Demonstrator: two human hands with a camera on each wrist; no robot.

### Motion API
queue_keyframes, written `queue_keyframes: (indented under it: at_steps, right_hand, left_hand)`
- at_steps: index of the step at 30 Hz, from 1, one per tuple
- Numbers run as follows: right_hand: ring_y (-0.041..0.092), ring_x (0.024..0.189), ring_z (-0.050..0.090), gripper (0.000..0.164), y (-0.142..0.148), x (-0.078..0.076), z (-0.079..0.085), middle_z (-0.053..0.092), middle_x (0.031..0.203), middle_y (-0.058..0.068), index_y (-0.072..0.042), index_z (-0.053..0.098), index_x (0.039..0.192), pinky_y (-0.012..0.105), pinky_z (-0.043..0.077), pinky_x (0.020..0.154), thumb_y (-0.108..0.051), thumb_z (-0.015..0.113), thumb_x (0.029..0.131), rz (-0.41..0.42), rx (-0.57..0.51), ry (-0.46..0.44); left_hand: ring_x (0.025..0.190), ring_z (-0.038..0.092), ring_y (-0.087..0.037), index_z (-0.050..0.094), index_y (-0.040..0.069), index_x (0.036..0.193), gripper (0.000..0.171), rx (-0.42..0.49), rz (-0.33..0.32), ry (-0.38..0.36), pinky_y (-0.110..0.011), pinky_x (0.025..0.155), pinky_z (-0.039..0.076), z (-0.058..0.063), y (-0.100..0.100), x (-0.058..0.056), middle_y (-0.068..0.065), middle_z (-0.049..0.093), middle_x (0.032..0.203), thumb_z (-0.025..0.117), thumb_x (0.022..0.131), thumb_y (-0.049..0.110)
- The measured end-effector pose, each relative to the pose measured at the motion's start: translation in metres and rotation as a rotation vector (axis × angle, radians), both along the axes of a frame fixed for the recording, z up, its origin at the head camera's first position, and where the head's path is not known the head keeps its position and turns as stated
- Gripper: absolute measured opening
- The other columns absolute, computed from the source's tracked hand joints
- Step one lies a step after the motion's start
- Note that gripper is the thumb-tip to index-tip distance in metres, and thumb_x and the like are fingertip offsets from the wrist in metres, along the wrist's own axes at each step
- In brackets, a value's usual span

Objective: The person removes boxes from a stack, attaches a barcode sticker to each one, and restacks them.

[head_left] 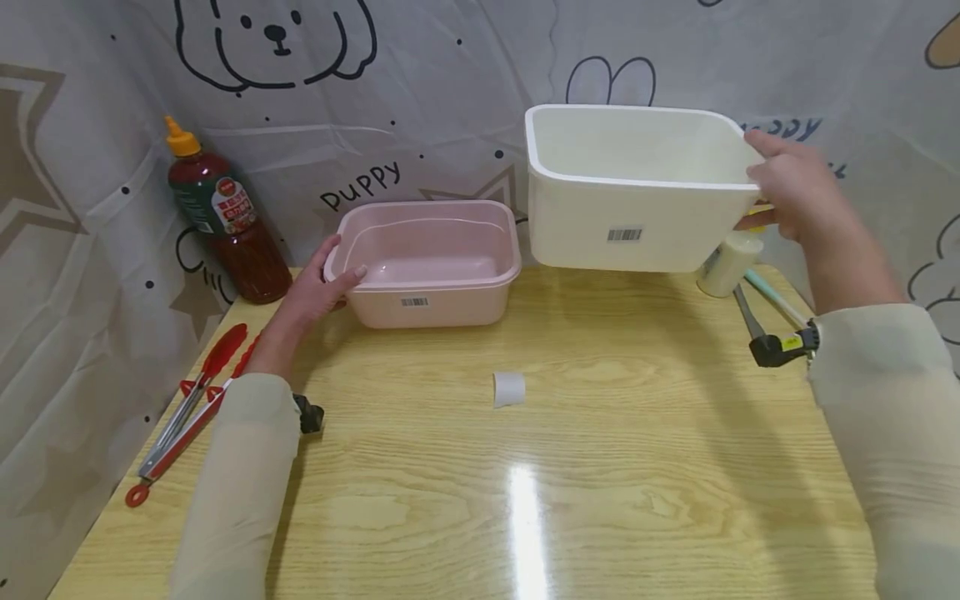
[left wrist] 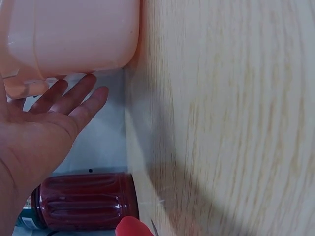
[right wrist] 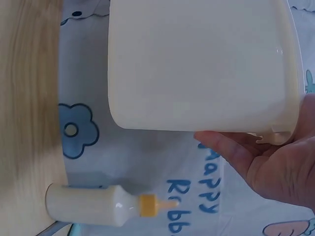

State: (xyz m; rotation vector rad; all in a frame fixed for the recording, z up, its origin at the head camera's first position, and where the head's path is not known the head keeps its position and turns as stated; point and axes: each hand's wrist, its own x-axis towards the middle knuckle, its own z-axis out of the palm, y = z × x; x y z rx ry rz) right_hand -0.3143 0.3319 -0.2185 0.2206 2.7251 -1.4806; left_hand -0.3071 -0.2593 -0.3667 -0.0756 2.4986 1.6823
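Observation:
My left hand point(head_left: 318, 283) holds the left end of a pink plastic storage bin point(head_left: 431, 307), thumb over the rim and fingers against the end wall. The bin stands at the back of the wooden table, its open top up and a barcode label on its front. Higher and to the right, my right hand point(head_left: 798, 183) grips a larger white bin point(head_left: 577, 221) by its right rim. This white bin hangs above the table, also open side up, with a barcode on its front. In the right wrist view, fingers point(right wrist: 229, 150) reach under the rim at the end wall.
A red sauce bottle point(head_left: 232, 221) stands at the back left, with red-tipped tongs point(head_left: 180, 425) lying before it. Behind the right hand is a cream squeeze bottle point(head_left: 731, 265) beside thin-handled tools point(head_left: 776, 296). A small white paper piece point(head_left: 509, 389) lies mid-table. Printed cloth hangs behind.

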Motion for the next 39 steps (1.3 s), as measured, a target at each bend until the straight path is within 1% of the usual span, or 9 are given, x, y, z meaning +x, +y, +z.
queue_keyframes:
  at_steps: [3, 6, 10, 16, 20, 23, 26, 30, 39]
  right_hand:
    - [0.009, 0.094, 0.058, 0.075, -0.012, -0.001, 0.010, 0.023, 0.169, -0.001, -0.041, 0.010, 0.161, 0.027, 0.061, 0.063, -0.013, 0.047, 0.102, 0.018, -0.018, 0.003]
    - [0.013, 0.103, 0.055, 0.076, -0.027, -0.003, 0.017, 0.031, 0.165, -0.001, -0.040, 0.016, 0.161, 0.026, 0.060, 0.065, -0.009, 0.050, 0.101, 0.037, -0.050, 0.006]
    - [0.014, 0.106, 0.055, 0.073, -0.047, -0.004, 0.024, 0.044, 0.152, -0.003, -0.037, 0.025, 0.160, 0.029, 0.060, 0.068, -0.003, 0.047, 0.100, 0.057, -0.091, 0.023]
    - [0.020, 0.111, 0.055, 0.075, -0.078, -0.007, 0.031, 0.032, 0.162, 0.008, -0.034, 0.020, 0.162, 0.033, 0.061, 0.073, 0.001, 0.040, 0.099, 0.113, -0.161, 0.025]
    - [0.023, 0.115, 0.057, 0.077, -0.101, -0.009, 0.035, 0.029, 0.166, 0.006, -0.038, 0.019, 0.162, 0.041, 0.062, 0.083, 0.000, 0.042, 0.099, 0.116, -0.179, 0.007]
    - [0.025, 0.119, 0.056, 0.074, -0.119, -0.011, 0.036, 0.029, 0.167, 0.001, -0.039, 0.018, 0.161, 0.050, 0.058, 0.095, -0.003, 0.041, 0.100, 0.111, -0.170, 0.006]
    - [0.027, 0.123, 0.056, 0.072, -0.135, -0.012, 0.035, 0.031, 0.166, -0.001, -0.040, 0.016, 0.161, 0.053, 0.054, 0.101, -0.007, 0.039, 0.102, 0.124, -0.167, 0.004]
    - [0.030, 0.126, 0.057, 0.070, -0.154, -0.015, 0.033, 0.037, 0.162, 0.003, -0.039, 0.017, 0.162, 0.055, 0.054, 0.102, -0.009, 0.038, 0.102, 0.158, -0.190, 0.001]
    - [0.031, 0.130, 0.055, 0.068, -0.189, -0.019, 0.019, 0.036, 0.163, 0.003, -0.033, 0.015, 0.163, 0.053, 0.055, 0.100, -0.011, 0.036, 0.103, 0.194, -0.241, 0.011]
  left_hand:
    - [0.151, 0.029, -0.035, 0.007, 0.045, 0.161, 0.090, -0.010, 0.001, 0.012, -0.063, 0.119, 0.030, -0.001, 0.000, -0.001, -0.004, 0.017, 0.171, 0.067, 0.094, 0.052]
    - [0.151, 0.029, -0.036, 0.007, 0.045, 0.161, 0.091, -0.017, -0.002, 0.022, -0.063, 0.119, 0.031, -0.002, -0.001, -0.001, -0.004, 0.017, 0.171, 0.067, 0.094, 0.052]
    - [0.150, 0.030, -0.036, 0.007, 0.045, 0.161, 0.090, -0.030, -0.005, 0.030, -0.063, 0.118, 0.032, -0.002, -0.001, -0.001, -0.005, 0.018, 0.171, 0.066, 0.094, 0.052]
    - [0.151, 0.030, -0.037, 0.002, 0.044, 0.162, 0.095, -0.048, -0.023, 0.030, -0.064, 0.118, 0.032, -0.002, -0.001, -0.001, -0.007, 0.017, 0.171, 0.068, 0.092, 0.053]
    - [0.151, 0.028, -0.039, -0.003, 0.041, 0.162, 0.104, -0.031, -0.049, 0.020, -0.066, 0.117, 0.032, -0.001, -0.001, 0.000, -0.010, 0.016, 0.170, 0.072, 0.091, 0.047]
    - [0.150, 0.029, -0.039, -0.004, 0.042, 0.161, 0.109, -0.021, -0.056, 0.005, -0.065, 0.117, 0.032, -0.002, -0.001, 0.001, -0.009, 0.018, 0.170, 0.077, 0.088, 0.044]
    - [0.149, 0.031, -0.038, -0.005, 0.044, 0.160, 0.111, -0.022, -0.051, -0.007, -0.063, 0.118, 0.034, -0.003, 0.000, 0.001, -0.008, 0.018, 0.169, 0.078, 0.086, 0.045]
    - [0.149, 0.031, -0.039, -0.006, 0.045, 0.160, 0.111, -0.048, -0.041, -0.006, -0.062, 0.117, 0.034, -0.003, 0.001, -0.001, -0.009, 0.016, 0.170, 0.078, 0.086, 0.046]
    - [0.152, 0.028, -0.038, -0.004, 0.043, 0.161, 0.115, -0.065, -0.047, 0.020, -0.065, 0.115, 0.035, -0.004, 0.003, -0.004, -0.007, 0.015, 0.171, 0.082, 0.084, 0.045]
